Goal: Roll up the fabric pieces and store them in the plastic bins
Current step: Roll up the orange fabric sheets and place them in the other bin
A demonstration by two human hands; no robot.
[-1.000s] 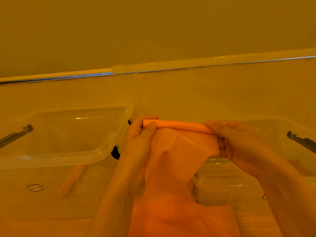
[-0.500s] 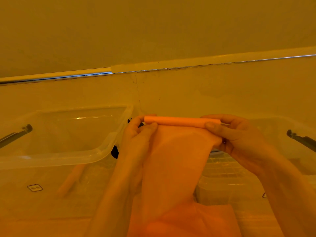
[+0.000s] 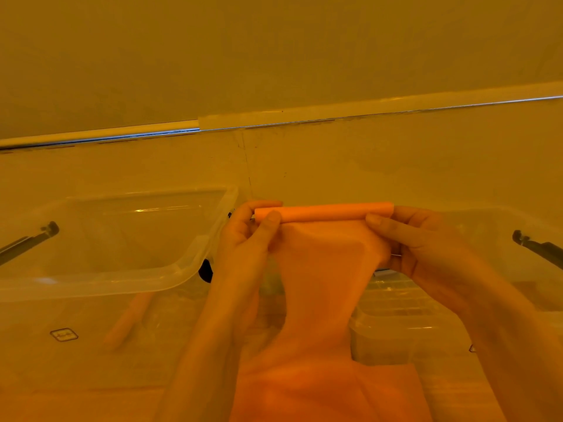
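Both our hands grip one orange fabric piece [image 3: 326, 269] at its rolled top edge, held in the air just right of the left plastic bin [image 3: 210, 239] so the loose tail hangs free and winds evenly. Our left hand [image 3: 246, 239] pinches the roll's left end, thumb in front, fingers curled behind; our right hand [image 3: 420, 242] pinches the right end likewise. Another plastic bin [image 3: 396, 315] sits below the roll. Inside the left bin lies what may be a finished roll [image 3: 128, 321], though glare blurs it.
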